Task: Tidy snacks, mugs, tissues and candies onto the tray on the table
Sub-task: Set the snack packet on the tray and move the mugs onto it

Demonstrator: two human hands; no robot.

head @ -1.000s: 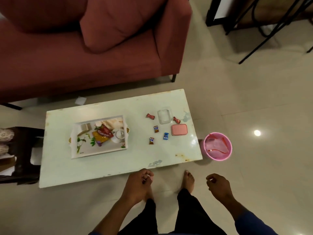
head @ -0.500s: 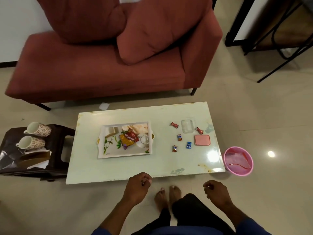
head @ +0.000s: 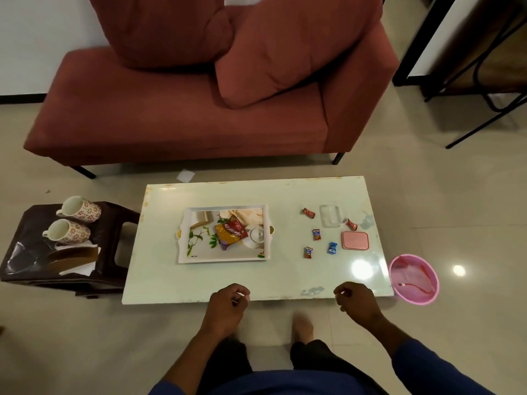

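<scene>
A white floral tray lies left of centre on the pale table. It holds an orange-red snack packet, a white mug and beige tissues. Several wrapped candies lie loose to the right: red ones, a blue one and dark ones. Two flowered mugs lie on their sides on a dark stool left of the table. My left hand and my right hand hover curled at the table's near edge, apart from everything.
A clear box and a pink lid sit among the candies. A pink bin stands on the floor at the table's right end. A red sofa runs behind the table. Brown and white paper lies on the stool.
The view has pulled back and tilted up, bringing the stool with the two mugs into sight. Both hands have risen to the table's near edge. Nothing on the table moved.
</scene>
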